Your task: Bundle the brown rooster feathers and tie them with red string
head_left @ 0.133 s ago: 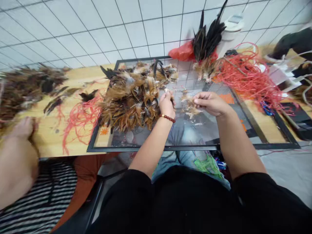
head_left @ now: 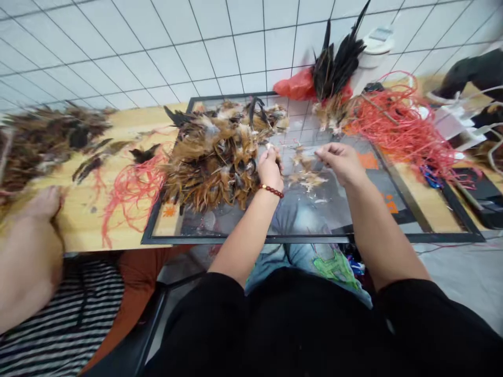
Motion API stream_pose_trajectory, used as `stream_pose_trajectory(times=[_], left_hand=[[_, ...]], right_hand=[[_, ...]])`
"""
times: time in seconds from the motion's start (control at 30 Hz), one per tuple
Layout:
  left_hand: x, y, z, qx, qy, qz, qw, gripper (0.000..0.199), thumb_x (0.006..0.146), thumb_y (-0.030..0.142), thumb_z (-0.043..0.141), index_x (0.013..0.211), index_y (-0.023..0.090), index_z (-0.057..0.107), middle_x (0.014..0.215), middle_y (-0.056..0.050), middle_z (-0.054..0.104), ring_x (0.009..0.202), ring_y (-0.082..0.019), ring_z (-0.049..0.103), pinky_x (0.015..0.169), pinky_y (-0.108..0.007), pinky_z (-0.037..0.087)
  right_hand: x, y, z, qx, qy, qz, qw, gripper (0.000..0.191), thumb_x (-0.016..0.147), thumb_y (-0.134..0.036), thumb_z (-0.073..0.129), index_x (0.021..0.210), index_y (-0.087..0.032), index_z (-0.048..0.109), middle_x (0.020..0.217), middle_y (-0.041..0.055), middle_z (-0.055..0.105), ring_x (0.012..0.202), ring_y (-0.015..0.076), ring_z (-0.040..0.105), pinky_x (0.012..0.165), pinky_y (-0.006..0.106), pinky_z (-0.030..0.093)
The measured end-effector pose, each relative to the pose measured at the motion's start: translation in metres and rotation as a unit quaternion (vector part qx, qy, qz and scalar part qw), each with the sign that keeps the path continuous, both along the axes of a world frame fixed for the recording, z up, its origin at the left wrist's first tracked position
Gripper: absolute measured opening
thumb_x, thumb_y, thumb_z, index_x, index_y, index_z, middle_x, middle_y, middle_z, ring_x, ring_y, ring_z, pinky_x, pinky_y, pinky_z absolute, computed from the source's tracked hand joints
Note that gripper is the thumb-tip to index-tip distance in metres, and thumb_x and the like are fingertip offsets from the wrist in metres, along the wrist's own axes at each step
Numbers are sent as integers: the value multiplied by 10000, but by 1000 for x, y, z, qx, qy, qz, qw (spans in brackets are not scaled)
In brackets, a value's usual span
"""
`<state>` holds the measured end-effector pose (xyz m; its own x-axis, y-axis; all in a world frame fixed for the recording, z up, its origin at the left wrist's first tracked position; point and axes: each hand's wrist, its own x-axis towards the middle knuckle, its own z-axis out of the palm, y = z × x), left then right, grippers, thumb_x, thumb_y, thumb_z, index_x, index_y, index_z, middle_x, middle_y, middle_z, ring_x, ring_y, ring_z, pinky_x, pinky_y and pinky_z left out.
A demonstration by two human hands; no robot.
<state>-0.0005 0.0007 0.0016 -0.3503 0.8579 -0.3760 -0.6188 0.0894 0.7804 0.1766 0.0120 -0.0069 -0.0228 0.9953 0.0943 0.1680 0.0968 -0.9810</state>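
Observation:
My left hand (head_left: pixel 270 170), with a beaded bracelet (head_left: pixel 271 190) at the wrist, is closed around a small bunch of feathers (head_left: pixel 279 158). Pale quill ends poke out at the fingertips, and most of the bunch is hidden by the fingers. To its right, my right hand (head_left: pixel 341 161) is closed, thumb and forefinger pinched together; whatever is between them is too small to make out. Loose brown feathers (head_left: pixel 308 178) lie on the glass sheet (head_left: pixel 306 214) between and below the hands. A large heap of brown feathers (head_left: pixel 214 162) sits directly left of my left hand.
Tangled pink twine (head_left: pixel 401 123) lies at the right, with more pink strands (head_left: pixel 131 191) at the left. Black feathers (head_left: pixel 334 68) stand against a red bag (head_left: pixel 294 85) by the tiled wall. At far left, a co-worker's arm (head_left: pixel 33 251) rests near another feather pile (head_left: pixel 47 133).
My right hand has shifted slightly right and up, away from the loose feathers on the glass, uncovering more of them. My left hand keeps its place and grip.

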Motion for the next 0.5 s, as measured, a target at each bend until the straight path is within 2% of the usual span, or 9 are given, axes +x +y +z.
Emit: stream_pose_trajectory(times=[0.07, 0.17, 0.23, 0.3, 0.4, 0.5], left_hand=[[0, 0, 0, 2, 0, -1, 1000, 261, 1021, 237, 554, 770, 172, 586, 582, 77, 465, 423, -33, 358, 467, -193, 280], [0, -1, -2, 11, 5, -5, 1000, 231, 997, 262, 604, 783, 174, 599, 606, 74, 491, 451, -35, 377, 479, -193, 291], [1, -1, -3, 14, 16, -13, 1000, 231, 993, 269, 610, 783, 175, 603, 607, 74, 492, 459, -37, 379, 487, -195, 289], [2, -1, -5, 13, 33, -26, 999, 243, 996, 265, 601, 771, 174, 608, 603, 72, 491, 461, -42, 368, 498, -204, 290], [4, 0, -8, 19, 79, -48, 996, 265, 995, 247, 586, 743, 175, 624, 593, 63, 497, 473, -62, 363, 527, -226, 309], [6, -1, -13, 77, 169, -85, 979, 259, 959, 229, 635, 706, 182, 666, 609, 41, 536, 549, -89, 451, 596, -231, 362]], right_hand=[[-2, 4, -9, 51, -67, -63, 994, 276, 795, -431, 771, 698, -203, 650, 644, -6, 587, 588, 121, 481, 606, 286, 401], [-7, 3, -20, 116, -225, -67, 965, 139, 827, -326, 703, 850, -191, 726, 808, 55, 662, 750, 203, 593, 764, 372, 480], [-11, 0, -25, 144, -325, -57, 933, 234, 826, -311, 694, 1014, -183, 750, 999, 120, 691, 941, 284, 624, 889, 449, 480], [-13, -2, -29, 136, -398, -57, 906, 283, 835, -306, 676, 1080, -183, 744, 1125, 165, 675, 1073, 350, 594, 937, 505, 454], [-12, -2, -30, 123, -430, -65, 892, 179, 869, -287, 618, 960, -194, 740, 1104, 166, 679, 1065, 356, 581, 913, 503, 436], [-10, -2, -25, 170, -409, -58, 895, 169, 909, -288, 581, 911, -212, 733, 993, 126, 716, 977, 314, 612, 892, 470, 428]])
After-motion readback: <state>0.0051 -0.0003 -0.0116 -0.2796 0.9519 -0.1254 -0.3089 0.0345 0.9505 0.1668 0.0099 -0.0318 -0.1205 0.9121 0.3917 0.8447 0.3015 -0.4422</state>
